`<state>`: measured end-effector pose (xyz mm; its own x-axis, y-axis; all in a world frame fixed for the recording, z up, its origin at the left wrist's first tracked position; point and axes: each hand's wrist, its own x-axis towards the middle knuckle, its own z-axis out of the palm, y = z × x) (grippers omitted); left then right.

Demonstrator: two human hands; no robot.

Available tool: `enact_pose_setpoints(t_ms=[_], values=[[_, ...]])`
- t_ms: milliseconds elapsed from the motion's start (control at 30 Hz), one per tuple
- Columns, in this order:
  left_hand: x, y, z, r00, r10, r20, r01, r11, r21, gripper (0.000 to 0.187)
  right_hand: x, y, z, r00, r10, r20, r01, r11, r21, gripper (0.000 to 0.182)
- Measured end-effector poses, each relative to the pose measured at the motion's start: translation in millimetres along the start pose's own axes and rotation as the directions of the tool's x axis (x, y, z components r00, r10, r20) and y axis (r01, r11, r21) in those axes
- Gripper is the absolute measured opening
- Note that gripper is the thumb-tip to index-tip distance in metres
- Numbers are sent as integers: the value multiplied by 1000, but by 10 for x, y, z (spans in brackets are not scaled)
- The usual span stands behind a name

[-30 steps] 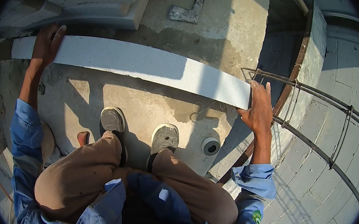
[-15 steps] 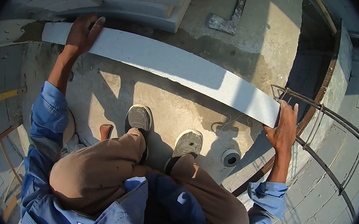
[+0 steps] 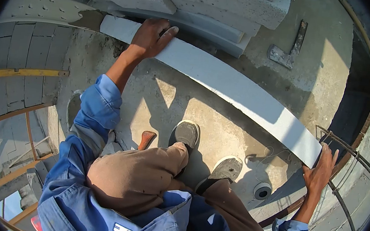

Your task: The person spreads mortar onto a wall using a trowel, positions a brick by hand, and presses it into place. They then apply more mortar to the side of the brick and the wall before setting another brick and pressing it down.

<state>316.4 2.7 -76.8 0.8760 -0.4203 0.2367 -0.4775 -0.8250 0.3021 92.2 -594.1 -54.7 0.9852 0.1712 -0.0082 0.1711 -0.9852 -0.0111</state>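
A long white block (image 3: pixel 225 80) lies slantwise across the view, its left end close against a grey block course with a dark mortar patch (image 3: pixel 89 19). My left hand (image 3: pixel 152 37) is closed over the block near its left end, thumb stretched along the top. At the far right end my right hand (image 3: pixel 320 168) grips the block's end face, with some fingers pointing up. Part of the block is in sun and part in shade. The underside of the block is hidden.
Stacked pale blocks (image 3: pixel 223 7) stand beyond the long block. An L-shaped metal tool (image 3: pixel 286 51) lies on the concrete. Steel rebar (image 3: pixel 347 159) juts out at the right. A round roll (image 3: pixel 262 191) and a brown handle (image 3: pixel 147 140) are near my shoes. A yellow bar (image 3: pixel 22 72) is at left.
The view has turned toward the left, so the scene appears shifted right and tilted. Both hands keep their hold on the block, which shows little movement against the floor.
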Motion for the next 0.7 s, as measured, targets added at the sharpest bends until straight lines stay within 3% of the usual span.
enact_pose_setpoints(t_ms=[167,233,400,533,567,600,700], values=[[-1,-55,-42,995,-50,90,64,985,-160,42,36,-71,-44,994,90,65,-88,996,-32,94],[-48,-58,-58,990,-138,7,127,897,-424,46,10,-26,-6,997,62,38,-62,998,-14,95],[-78,-50,-270,978,-196,-68,160,920,-359,44,29,-51,-1,998,49,40,-48,999,-8,96],[-86,41,-316,973,-228,-44,203,925,-320,37,22,-40,-17,1000,21,10,-21,1000,20,85],[-78,63,-301,987,-151,-47,136,962,-236,31,-32,31,18,998,22,54,-23,1000,2,99],[-77,42,-277,994,-107,-10,105,987,-123,30,16,-30,-28,998,42,57,-42,999,10,95],[-47,205,-172,997,50,59,-45,996,-82,25,86,-130,-113,991,98,90,-98,995,-4,83]])
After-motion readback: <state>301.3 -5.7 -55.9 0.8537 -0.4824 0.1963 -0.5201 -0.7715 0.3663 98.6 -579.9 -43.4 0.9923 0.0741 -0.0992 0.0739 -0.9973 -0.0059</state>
